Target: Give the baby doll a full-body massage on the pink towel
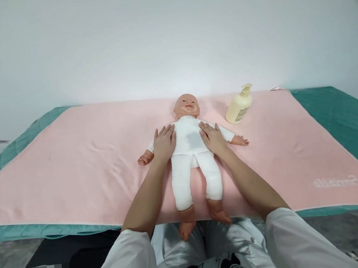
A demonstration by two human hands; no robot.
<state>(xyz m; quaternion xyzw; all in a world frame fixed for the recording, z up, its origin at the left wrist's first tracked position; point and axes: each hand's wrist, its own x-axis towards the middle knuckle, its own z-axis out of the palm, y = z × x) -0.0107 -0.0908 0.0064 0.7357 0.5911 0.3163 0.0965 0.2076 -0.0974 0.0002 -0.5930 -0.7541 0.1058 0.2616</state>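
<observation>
A baby doll point(184, 140) in a white top and white trousers lies on its back, head away from me and feet over the near edge. My left hand point(165, 143) rests on the left side of its chest, fingers stretched out and lying flat. On the other side of the chest lies my right hand point(212, 138), also flat with its fingers extended. Neither hand grips anything. Between them a greyish patch shows on the top. The doll's arms spread outward past my hands.
Under the doll is a pink blanket point(81, 173) over a green cover point(344, 116). A pale yellow pump bottle point(238, 106) stands tilted beyond my right hand. A white wall point(166, 34) rises behind the far edge. Something dark sits below at the left.
</observation>
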